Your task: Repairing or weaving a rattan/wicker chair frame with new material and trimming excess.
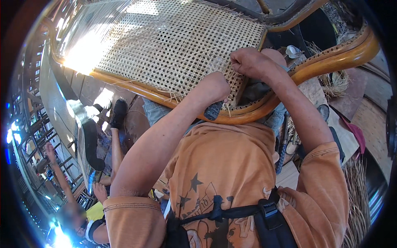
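Observation:
A woven cane panel (178, 45) with open holes fills a curved, varnished wooden chair frame (326, 62) across my lap. My left hand (216, 87) is closed in a fist at the panel's near right corner. Out of its underside sticks a dark, rough-looking handle (213, 110); the rest of that tool is hidden by the hand. Just to the right, my right hand (250, 62) is closed with bent fingers over the panel's right edge. Whatever lies between those fingers is hidden. Small peg holes run along the frame's inner edge, and loose cane ends show near my left hand.
Another person (70, 215) sits at the lower left, beside a second chair frame with cane (62, 99). Bundles of loose cane strands (355, 198) lie at the right. A white cup (292, 51) stands beyond the frame, and a dark red cloth (355, 134) lies at right.

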`<move>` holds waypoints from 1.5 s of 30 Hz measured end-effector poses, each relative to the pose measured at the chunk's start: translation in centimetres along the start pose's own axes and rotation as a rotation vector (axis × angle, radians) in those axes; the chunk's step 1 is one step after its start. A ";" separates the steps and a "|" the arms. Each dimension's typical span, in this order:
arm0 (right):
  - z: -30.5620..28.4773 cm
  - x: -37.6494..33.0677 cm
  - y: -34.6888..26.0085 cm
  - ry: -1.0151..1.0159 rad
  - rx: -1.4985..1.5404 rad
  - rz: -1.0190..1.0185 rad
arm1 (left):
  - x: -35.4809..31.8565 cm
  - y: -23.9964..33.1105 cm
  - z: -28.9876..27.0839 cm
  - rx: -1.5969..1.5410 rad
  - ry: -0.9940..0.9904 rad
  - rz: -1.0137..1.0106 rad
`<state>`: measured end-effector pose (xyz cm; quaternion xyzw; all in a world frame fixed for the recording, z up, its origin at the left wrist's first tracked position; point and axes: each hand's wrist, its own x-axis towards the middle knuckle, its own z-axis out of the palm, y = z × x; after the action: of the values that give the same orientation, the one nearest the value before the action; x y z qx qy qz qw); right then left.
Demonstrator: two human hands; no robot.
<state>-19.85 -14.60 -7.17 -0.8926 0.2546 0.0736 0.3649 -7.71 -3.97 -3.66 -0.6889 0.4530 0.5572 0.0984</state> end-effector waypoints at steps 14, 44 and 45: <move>0.8 0.1 -1.6 -0.177 -0.019 -0.012 | 0.7 -0.6 -0.9 0.124 0.002 0.146; -3.4 -0.9 0.2 -0.361 -0.279 0.453 | -4.7 -3.5 -1.6 -0.643 0.114 0.420; -2.9 -0.7 0.4 -0.367 -0.323 0.445 | -5.1 -3.1 -2.1 -0.786 -0.005 0.353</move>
<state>-20.83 -16.59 -5.10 -0.8332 0.3586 0.3503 0.2334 -3.82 -0.92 0.27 -0.5845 0.3172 0.6974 -0.2672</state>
